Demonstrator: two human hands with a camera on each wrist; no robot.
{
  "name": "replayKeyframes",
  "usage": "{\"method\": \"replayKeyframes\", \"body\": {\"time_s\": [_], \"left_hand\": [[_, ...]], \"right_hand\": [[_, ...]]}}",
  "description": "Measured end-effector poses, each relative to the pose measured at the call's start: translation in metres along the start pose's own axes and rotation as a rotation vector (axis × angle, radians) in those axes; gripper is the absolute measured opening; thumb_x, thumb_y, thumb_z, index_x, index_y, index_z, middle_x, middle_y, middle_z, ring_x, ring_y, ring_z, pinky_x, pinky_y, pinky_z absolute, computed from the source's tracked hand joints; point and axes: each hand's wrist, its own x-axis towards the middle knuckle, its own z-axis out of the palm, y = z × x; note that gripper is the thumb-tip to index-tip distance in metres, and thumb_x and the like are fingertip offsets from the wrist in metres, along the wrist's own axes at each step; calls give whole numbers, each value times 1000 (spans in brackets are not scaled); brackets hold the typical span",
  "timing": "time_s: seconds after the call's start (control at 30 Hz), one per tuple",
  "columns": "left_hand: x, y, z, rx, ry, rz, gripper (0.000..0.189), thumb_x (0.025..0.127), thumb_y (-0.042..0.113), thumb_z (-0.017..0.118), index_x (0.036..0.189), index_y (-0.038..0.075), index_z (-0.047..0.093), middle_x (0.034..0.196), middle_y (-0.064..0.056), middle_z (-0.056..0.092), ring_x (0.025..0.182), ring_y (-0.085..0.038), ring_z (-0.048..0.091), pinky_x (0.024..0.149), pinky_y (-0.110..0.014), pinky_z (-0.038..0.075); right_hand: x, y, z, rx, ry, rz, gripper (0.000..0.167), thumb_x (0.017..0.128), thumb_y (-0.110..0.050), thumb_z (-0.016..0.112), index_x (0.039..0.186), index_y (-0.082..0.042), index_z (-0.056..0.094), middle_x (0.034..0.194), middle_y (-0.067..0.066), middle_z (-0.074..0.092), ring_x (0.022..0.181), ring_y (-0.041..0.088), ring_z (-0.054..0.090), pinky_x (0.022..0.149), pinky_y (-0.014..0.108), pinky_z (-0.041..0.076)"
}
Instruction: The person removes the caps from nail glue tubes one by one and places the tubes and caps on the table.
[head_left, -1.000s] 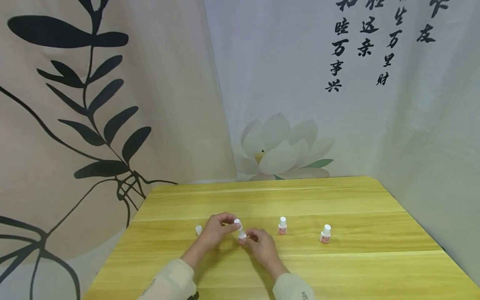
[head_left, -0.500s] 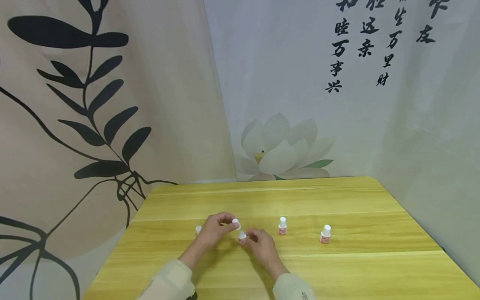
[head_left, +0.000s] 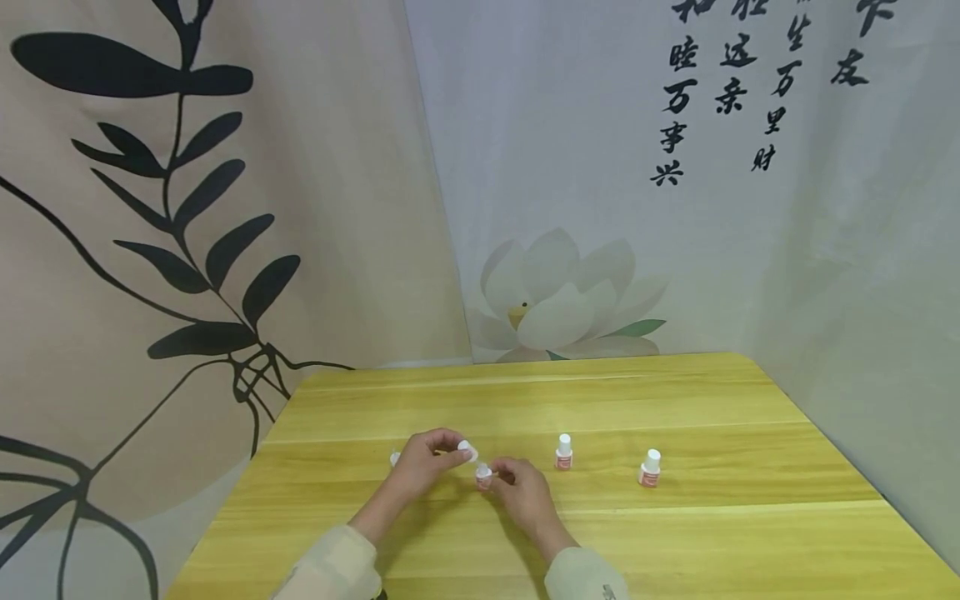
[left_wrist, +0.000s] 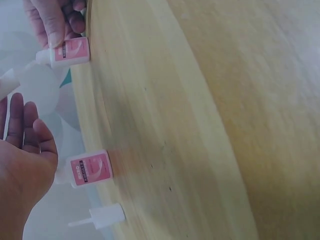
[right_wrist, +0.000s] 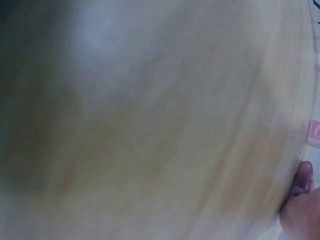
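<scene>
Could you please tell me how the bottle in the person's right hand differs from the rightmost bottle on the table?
The held bottle is uncapped, while the rightmost bottle wears its white cap. The right hand grips the held bottle, whereas no hand touches the rightmost bottle. Both are upright and bear pink labels.

Your head view is showing soft shadows on the table (head_left: 712, 542) near six o'clock; your right wrist view is looking blurred, darkest at ten o'clock.
</scene>
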Motion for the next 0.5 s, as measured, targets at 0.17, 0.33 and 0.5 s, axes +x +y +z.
{"method": "replayKeyframes", "body": {"time_s": [0.17, 0.33, 0.5], "left_hand": [[-5, 3, -2, -9, -10, -1, 23, 89, 29, 76, 101, 10, 71, 95, -1, 68, 91, -22, 58, 80, -45, 51], [-7, 4, -1, -4, -12, 4, 24, 88, 28, 77, 102, 10, 71, 95, -1, 68, 90, -23, 57, 76, -39, 51], [-9, 4, -1, -1, -8, 12, 23, 88, 27, 76, 103, 10, 71, 94, -2, 67, 90, -24, 57, 74, -33, 49]], "right_hand": [[0, 0, 0, -3, -3, 2, 11, 94, -16, 67, 96, -6, 71, 88, 3, 70, 85, 20, 64, 78, 37, 52], [-1, -1, -1, -22, 2, -1, 11, 94, -17, 68, 95, -6, 71, 88, 3, 69, 85, 18, 63, 78, 38, 51], [-1, -1, 0, -19, -1, 3, 10, 94, -16, 68, 95, -6, 71, 88, 3, 69, 85, 19, 63, 78, 38, 52]]}}
